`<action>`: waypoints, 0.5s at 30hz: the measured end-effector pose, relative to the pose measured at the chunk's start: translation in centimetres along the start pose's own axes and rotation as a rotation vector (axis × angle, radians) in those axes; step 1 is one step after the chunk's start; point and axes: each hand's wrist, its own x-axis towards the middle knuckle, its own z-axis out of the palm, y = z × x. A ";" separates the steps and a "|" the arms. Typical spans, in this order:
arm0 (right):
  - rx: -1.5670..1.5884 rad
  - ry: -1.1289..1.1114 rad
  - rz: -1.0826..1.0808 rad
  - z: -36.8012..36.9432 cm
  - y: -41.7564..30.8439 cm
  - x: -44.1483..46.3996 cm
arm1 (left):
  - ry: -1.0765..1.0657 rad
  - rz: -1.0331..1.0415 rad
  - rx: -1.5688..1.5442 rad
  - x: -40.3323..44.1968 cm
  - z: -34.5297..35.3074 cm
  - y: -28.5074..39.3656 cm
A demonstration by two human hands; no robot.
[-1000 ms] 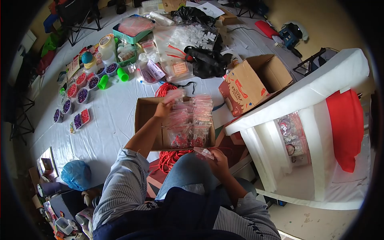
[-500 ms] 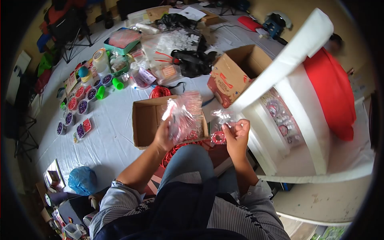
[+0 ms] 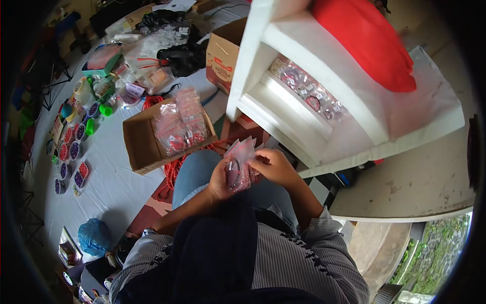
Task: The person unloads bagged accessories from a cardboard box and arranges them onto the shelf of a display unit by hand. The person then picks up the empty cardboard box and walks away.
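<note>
Over my lap, my left hand (image 3: 218, 181) is closed around a stack of small clear plastic packets (image 3: 239, 164). A dark, ring-shaped bracelet (image 3: 233, 173) shows through the front one. My right hand (image 3: 275, 166) pinches at the stack's right edge; how many packets its fingers hold is hidden. To the left of my hands, an open cardboard box (image 3: 137, 147) contains more packets (image 3: 178, 124) with red beaded pieces inside. Red cord (image 3: 173, 175) lies in loops beside my knee, below the box.
At right stands a white shelf unit (image 3: 283, 114) with bagged bracelets (image 3: 309, 91) on it and red cloth (image 3: 364, 40) on top. Cups of purple and red beads (image 3: 75, 150) line the table's left. Behind are a printed carton (image 3: 220, 61), black plastic bags (image 3: 185, 58) and a blue bag (image 3: 94, 236).
My view has swung right. Both hands have moved from over the box to my lap and come together at the packets; the right hand earlier held one red-beaded packet apart. Packets now lie in the box.
</note>
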 end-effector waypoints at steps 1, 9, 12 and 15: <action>0.078 -0.025 0.031 -0.2 0.8 -0.3 | 0.077 -0.014 -0.060 -0.1 0.5 -0.7; 0.176 -0.060 0.068 -0.5 2.0 -1.4 | 0.063 -0.056 0.010 0.7 -0.4 -2.1; -0.002 -0.001 0.005 0.4 2.4 -1.4 | 0.100 -0.051 0.019 1.3 -2.3 -2.7; -0.140 0.061 -0.080 1.0 3.7 -0.8 | -0.170 -0.152 -0.145 1.7 -4.0 -3.0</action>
